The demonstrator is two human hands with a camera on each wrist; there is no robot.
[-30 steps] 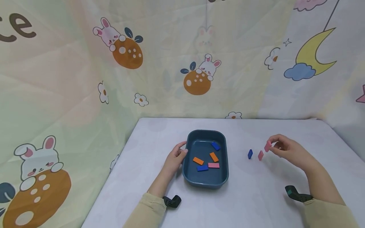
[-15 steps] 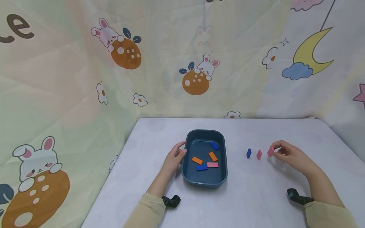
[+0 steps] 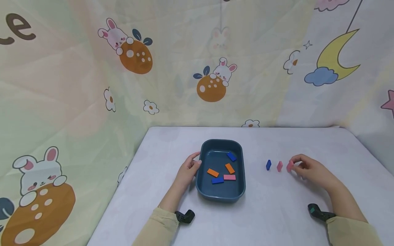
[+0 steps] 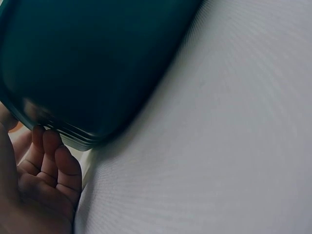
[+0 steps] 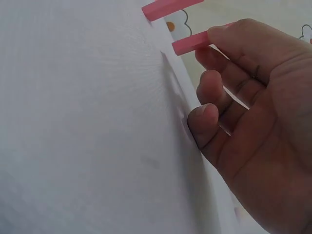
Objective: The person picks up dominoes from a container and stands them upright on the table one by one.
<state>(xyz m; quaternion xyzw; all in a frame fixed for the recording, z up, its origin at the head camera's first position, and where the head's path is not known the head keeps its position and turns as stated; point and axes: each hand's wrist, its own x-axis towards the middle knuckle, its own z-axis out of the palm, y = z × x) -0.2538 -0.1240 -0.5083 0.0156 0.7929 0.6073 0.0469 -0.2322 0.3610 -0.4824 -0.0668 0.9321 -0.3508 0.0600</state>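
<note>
My right hand [image 3: 311, 171] pinches a pink domino [image 3: 290, 166] between thumb and fingers, held upright right at the tabletop. In the right wrist view this domino [image 5: 191, 44] sticks out past the fingertips. Just left of it a second pink domino [image 3: 279, 166] stands on end, then a blue domino [image 3: 268, 165], the three in a row with gaps. My left hand [image 3: 187, 169] grips the left side of a dark blue tray [image 3: 198, 186]; in the left wrist view curled fingers [image 4: 66, 163] press against its outer wall.
Inside the tray lie two orange dominoes [image 3: 213, 173], two blue ones [image 3: 217, 180] and a pink one [image 3: 229, 177], all flat. A white cloth [image 3: 264, 218] covers the table. Behind it hangs a printed curtain [image 3: 175, 68]. A black wrist camera [image 3: 185, 216] sits by the left sleeve.
The right hand has lowered its pink domino to the tabletop, then shifted it slightly left toward the standing pink one. The left hand and tray stay in place.
</note>
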